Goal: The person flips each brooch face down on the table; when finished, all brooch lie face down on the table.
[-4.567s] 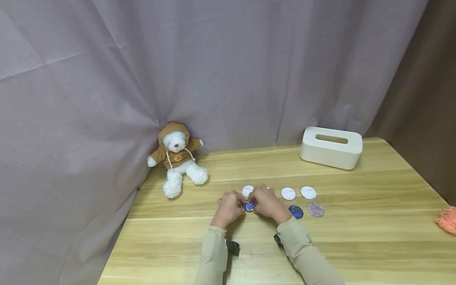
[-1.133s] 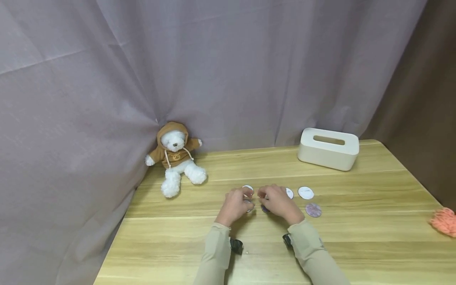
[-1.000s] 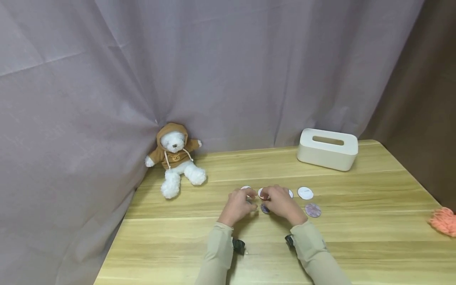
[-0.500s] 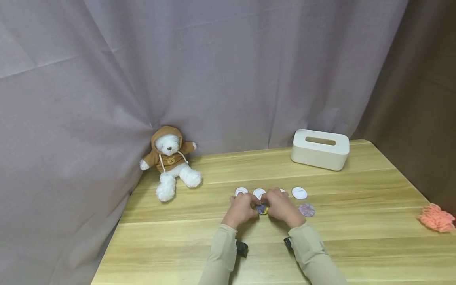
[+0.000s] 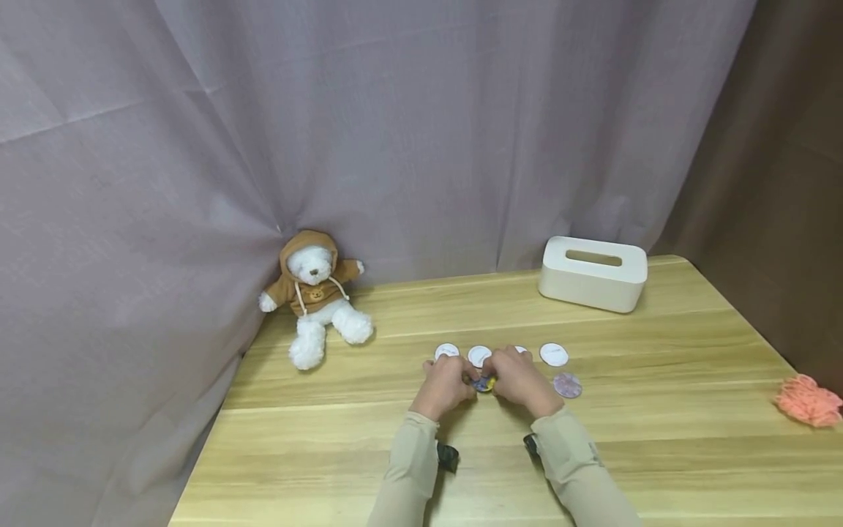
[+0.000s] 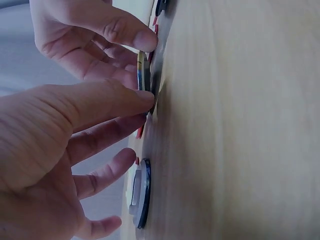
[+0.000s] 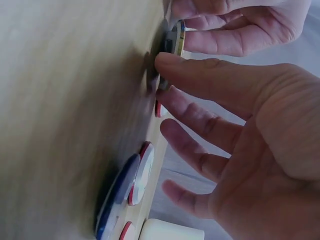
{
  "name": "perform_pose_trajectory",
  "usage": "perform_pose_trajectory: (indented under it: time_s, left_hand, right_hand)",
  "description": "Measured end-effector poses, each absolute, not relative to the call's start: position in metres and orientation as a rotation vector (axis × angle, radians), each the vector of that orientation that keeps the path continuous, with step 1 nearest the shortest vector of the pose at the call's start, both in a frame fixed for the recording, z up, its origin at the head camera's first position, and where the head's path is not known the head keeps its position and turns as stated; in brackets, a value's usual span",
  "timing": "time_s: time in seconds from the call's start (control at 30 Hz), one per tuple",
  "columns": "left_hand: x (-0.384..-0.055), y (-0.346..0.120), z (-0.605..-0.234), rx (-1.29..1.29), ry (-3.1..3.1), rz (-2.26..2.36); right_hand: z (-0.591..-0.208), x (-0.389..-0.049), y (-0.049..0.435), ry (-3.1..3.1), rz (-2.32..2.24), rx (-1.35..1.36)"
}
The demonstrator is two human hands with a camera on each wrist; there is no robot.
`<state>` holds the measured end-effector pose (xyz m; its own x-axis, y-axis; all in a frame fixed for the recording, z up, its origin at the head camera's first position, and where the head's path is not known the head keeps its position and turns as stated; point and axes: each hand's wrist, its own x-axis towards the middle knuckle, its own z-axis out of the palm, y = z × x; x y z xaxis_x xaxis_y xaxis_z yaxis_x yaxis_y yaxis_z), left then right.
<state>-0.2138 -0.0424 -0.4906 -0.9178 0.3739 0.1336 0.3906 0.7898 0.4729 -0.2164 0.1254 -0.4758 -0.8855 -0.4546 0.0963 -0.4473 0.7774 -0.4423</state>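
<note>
In the head view, a blue-and-yellow round badge (image 5: 484, 383) lies between my two hands. My left hand (image 5: 444, 386) pinches its left edge with thumb and fingertips. On the opposite edge, my right hand (image 5: 523, 380) pinches with thumb and index finger, its other fingers spread. Both wrist views show this badge (image 6: 143, 72) close to the tabletop. A dark-blue-edged badge (image 6: 143, 194) lies below the left fingers in the left wrist view, and another blue-edged one (image 7: 117, 197) shows in the right wrist view. Behind the hands are white discs (image 5: 479, 356), one partly covered.
A pale purple disc (image 5: 567, 385) lies right of my right hand on the wooden table (image 5: 316, 454). A teddy bear (image 5: 316, 293) in a brown hoodie sits at back left. At back right stands a white tissue box (image 5: 593, 274); coral yarn (image 5: 808, 400) lies at the right edge.
Both hands have moved right, from a blue badge at the left of the front row to the blue-and-yellow badge. Over the last half second they stay nearly still. The head view shifted slightly.
</note>
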Motion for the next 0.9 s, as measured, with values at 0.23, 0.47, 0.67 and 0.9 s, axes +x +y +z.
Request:
perform_pose_trajectory:
  time_s: [0.23,0.47,0.67,0.9]
  left_hand:
    - [-0.216,-0.047,-0.492,-0.622,-2.942,-0.826]
    - [-0.217,-0.054,-0.488,-0.647,-2.913,-0.83]
    - [-0.218,-0.058,-0.481,-0.649,-2.872,-0.879]
    - [-0.215,-0.058,-0.48,-0.645,-2.861,-0.897]
  right_hand:
    - [-0.474,-0.217,0.127,2.919,-0.753,-0.707]
    - [-0.47,-0.22,0.126,2.929,-0.755,-0.75]
    - [-0.468,-0.224,0.127,2.922,-0.797,-0.782]
    - [-0.468,-0.22,0.125,2.895,-0.899,-0.768]
